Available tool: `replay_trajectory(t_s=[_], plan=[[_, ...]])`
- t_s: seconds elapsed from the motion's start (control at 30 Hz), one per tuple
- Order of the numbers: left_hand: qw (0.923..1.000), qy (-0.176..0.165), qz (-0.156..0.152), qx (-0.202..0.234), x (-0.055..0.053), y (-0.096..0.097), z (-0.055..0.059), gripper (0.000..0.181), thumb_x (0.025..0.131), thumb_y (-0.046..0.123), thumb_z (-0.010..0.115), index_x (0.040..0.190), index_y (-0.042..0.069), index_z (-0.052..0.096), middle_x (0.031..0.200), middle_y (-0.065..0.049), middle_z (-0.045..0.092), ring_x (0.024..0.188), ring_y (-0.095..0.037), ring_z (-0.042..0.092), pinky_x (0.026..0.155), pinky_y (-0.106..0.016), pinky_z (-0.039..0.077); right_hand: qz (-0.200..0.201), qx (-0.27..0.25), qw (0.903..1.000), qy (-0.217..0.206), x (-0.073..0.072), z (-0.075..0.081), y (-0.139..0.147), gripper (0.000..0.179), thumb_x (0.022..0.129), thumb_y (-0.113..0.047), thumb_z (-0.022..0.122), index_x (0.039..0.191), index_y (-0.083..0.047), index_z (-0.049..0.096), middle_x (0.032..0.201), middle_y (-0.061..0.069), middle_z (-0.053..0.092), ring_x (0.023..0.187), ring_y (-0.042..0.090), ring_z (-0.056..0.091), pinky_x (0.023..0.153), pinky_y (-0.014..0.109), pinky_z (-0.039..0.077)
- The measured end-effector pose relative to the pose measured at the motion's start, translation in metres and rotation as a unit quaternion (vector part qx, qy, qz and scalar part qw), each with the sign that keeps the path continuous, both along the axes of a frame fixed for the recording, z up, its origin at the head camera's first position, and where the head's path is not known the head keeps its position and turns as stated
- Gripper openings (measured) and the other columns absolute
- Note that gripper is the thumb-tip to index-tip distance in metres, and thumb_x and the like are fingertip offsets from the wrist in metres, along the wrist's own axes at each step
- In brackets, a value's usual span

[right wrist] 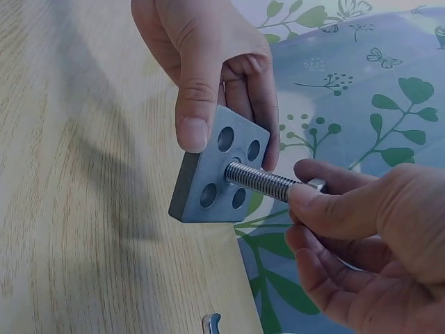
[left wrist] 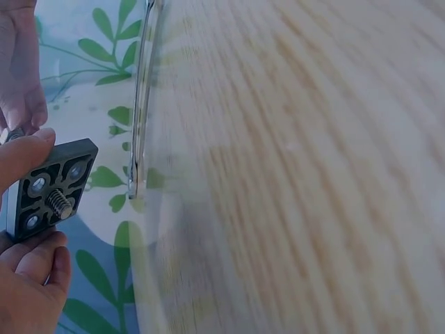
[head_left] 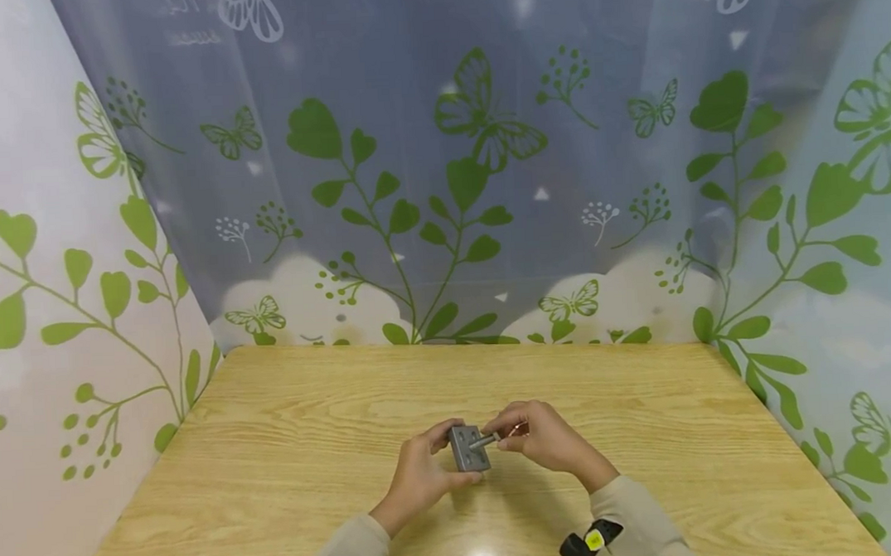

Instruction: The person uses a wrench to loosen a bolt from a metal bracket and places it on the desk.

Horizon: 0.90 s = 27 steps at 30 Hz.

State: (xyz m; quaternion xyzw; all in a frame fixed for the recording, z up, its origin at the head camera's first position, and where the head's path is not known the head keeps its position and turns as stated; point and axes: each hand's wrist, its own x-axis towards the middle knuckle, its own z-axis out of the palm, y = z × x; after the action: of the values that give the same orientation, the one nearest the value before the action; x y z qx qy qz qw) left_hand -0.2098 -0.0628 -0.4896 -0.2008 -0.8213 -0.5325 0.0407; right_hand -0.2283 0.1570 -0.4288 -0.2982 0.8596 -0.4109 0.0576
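Note:
Over the table, my left hand grips a grey square plate by its edges, thumb on one side and fingers on the other. The plate has several round holes near its corners. A threaded bolt runs through its middle; the bolt's tip pokes out of the ribbed back face in the left wrist view. My right hand pinches the bolt near its head between thumb and fingers, with a long stretch of thread showing between those fingertips and the plate's smooth face.
A wood-grain table lies under both hands. Behind it hangs a curtain printed with leaves and butterflies, with similar panels at both sides. A thin shiny strip runs along the table's edge in the left wrist view.

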Motion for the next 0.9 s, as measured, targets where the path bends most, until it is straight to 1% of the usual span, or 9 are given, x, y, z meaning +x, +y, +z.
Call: replay_trajectory(t_s=[0.1, 0.23, 0.37, 0.43, 0.57, 0.67, 0.73, 0.8, 0.9], plan=[[1.0000, -0.002, 0.001, -0.001, -0.0006, 0.0001, -0.0009, 0.073, 0.065, 0.015, 0.089, 0.129, 0.003, 0.056, 0.122, -0.013, 0.065, 0.112, -0.028, 0.063, 0.098, -0.047, 0.049, 0.002, -0.002, 1.0000, -0.005, -0.0004, -0.0005, 0.0001, 0.023, 0.085, 0.002, 0.068, 0.106, -0.005, 0.073, 0.095, 0.002, 0.068, 0.086, 0.024, 0.061, 0.070, 0.031, 0.053], [1.0000, -0.006, -0.002, 0.001, -0.0010, 0.0004, -0.0010, 0.072, 0.065, 0.015, 0.089, 0.129, 0.003, 0.056, 0.122, -0.013, 0.065, 0.111, -0.029, 0.063, 0.098, -0.047, 0.049, 0.001, 0.005, 0.9999, -0.011, -0.0001, -0.0012, 0.0004, 0.024, 0.086, 0.000, 0.068, 0.109, -0.004, 0.072, 0.097, 0.003, 0.068, 0.086, 0.022, 0.062, 0.070, 0.029, 0.053], [1.0000, -0.007, -0.001, -0.001, -0.0010, 0.0006, 0.0000, 0.072, 0.066, 0.013, 0.088, 0.129, 0.003, 0.056, 0.122, -0.014, 0.065, 0.111, -0.031, 0.063, 0.097, -0.048, 0.049, -0.005, 0.018, 0.9994, -0.028, 0.0003, -0.0023, 0.0008, 0.029, 0.092, -0.016, 0.065, 0.118, -0.002, 0.066, 0.102, 0.009, 0.069, 0.085, 0.018, 0.063, 0.070, 0.028, 0.055], [1.0000, -0.006, 0.002, -0.003, -0.0010, 0.0006, 0.0004, 0.072, 0.065, 0.012, 0.088, 0.129, 0.002, 0.056, 0.122, -0.015, 0.064, 0.111, -0.032, 0.062, 0.097, -0.049, 0.049, -0.015, 0.019, 0.9989, -0.041, 0.0003, -0.0031, 0.0006, 0.032, 0.097, -0.026, 0.058, 0.115, -0.001, 0.066, 0.097, 0.011, 0.069, 0.081, 0.018, 0.064, 0.067, 0.028, 0.055], [0.9999, -0.008, 0.004, -0.007, -0.0012, 0.0008, 0.0005, 0.071, 0.065, 0.012, 0.088, 0.129, 0.003, 0.056, 0.123, -0.014, 0.064, 0.112, -0.032, 0.062, 0.097, -0.048, 0.049, -0.047, 0.019, 0.9970, -0.059, 0.0010, -0.0030, -0.0005, 0.043, 0.101, -0.038, 0.047, 0.092, -0.003, 0.069, 0.075, 0.007, 0.065, 0.066, 0.018, 0.061, 0.058, 0.028, 0.053], [1.0000, -0.007, 0.001, -0.006, -0.0010, 0.0012, 0.0007, 0.072, 0.065, 0.012, 0.088, 0.129, 0.002, 0.056, 0.123, -0.014, 0.064, 0.112, -0.031, 0.062, 0.098, -0.048, 0.048, -0.068, 0.016, 0.9955, -0.064, 0.0028, -0.0011, -0.0014, 0.044, 0.100, -0.038, 0.049, 0.080, -0.004, 0.069, 0.067, 0.005, 0.063, 0.059, 0.018, 0.060, 0.054, 0.031, 0.053], [1.0000, -0.004, -0.001, -0.005, -0.0007, 0.0013, 0.0010, 0.072, 0.065, 0.012, 0.088, 0.129, 0.002, 0.056, 0.123, -0.015, 0.064, 0.112, -0.032, 0.062, 0.098, -0.049, 0.048, -0.076, 0.015, 0.9948, -0.066, 0.0036, -0.0001, -0.0019, 0.042, 0.099, -0.037, 0.052, 0.078, -0.005, 0.070, 0.065, 0.006, 0.063, 0.057, 0.019, 0.060, 0.053, 0.032, 0.054], [1.0000, 0.000, -0.003, -0.004, -0.0005, 0.0013, 0.0012, 0.072, 0.065, 0.012, 0.088, 0.129, 0.001, 0.055, 0.123, -0.015, 0.063, 0.112, -0.032, 0.062, 0.098, -0.049, 0.048, -0.078, 0.014, 0.9947, -0.065, 0.0041, 0.0006, -0.0022, 0.036, 0.097, -0.033, 0.057, 0.082, -0.004, 0.072, 0.067, 0.006, 0.065, 0.059, 0.019, 0.061, 0.054, 0.032, 0.054], [1.0000, 0.005, -0.004, 0.000, -0.0005, 0.0011, 0.0017, 0.072, 0.066, 0.012, 0.088, 0.129, 0.000, 0.056, 0.122, -0.016, 0.064, 0.111, -0.032, 0.062, 0.097, -0.048, 0.049, -0.061, 0.019, 0.9972, -0.039, 0.0037, 0.0010, -0.0020, 0.021, 0.093, -0.024, 0.063, 0.094, -0.005, 0.072, 0.077, 0.003, 0.067, 0.067, 0.017, 0.062, 0.058, 0.028, 0.053]])
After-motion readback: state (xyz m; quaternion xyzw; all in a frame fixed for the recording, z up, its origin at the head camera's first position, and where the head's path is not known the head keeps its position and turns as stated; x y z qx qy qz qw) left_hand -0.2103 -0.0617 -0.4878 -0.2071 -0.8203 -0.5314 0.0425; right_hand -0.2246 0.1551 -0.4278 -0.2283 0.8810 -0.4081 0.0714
